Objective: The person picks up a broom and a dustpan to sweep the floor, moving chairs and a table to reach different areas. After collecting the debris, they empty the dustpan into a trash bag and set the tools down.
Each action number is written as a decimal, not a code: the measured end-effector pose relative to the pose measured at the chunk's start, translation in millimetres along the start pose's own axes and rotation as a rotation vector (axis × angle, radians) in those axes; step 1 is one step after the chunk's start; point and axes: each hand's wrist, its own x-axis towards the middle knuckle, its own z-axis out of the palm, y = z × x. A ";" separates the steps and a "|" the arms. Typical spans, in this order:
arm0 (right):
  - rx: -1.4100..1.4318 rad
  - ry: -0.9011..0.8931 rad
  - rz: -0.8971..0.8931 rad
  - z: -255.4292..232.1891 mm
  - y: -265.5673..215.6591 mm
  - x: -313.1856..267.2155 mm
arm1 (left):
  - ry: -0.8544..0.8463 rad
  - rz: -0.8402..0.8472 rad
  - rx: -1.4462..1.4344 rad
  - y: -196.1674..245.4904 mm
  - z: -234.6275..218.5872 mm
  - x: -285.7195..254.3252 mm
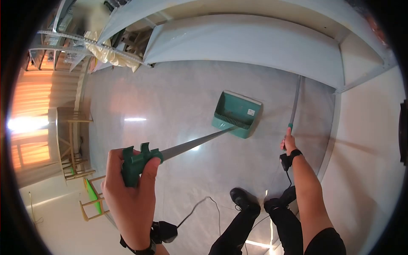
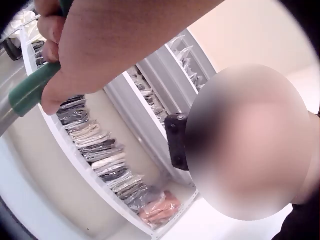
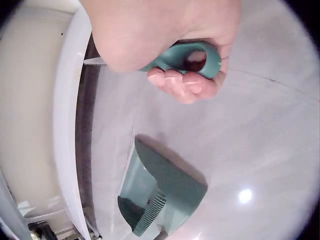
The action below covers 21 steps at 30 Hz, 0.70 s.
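My left hand (image 1: 127, 197) grips the green clip-shaped top of a dustpan's long grey handle (image 1: 195, 145). The green dustpan (image 1: 242, 105), with comb teeth along its back, is down at the floor, its opening toward the shelf. On the right, my right hand (image 1: 290, 143) holds a long grey pole (image 1: 296, 100), apparently a broom; its far end is hidden under the white shelf. In the right wrist view, fingers curl round its green looped grip (image 3: 214, 62). The left wrist view shows the thumb and fingers around the dustpan handle's green top (image 2: 34, 90).
A low white shelf (image 1: 242, 40) spans the far side, above the grey floor (image 1: 170, 97). A white wall (image 1: 365, 140) stands close on the right. At the left is a green-seated chair (image 1: 92, 196). A black cable (image 1: 207, 198) trails near my shoes (image 1: 243, 198).
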 end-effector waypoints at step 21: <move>-0.179 -0.162 -0.086 135.0 -13.1 50.4 | 0.008 -0.192 0.087 -9.9 -18.5 -33.0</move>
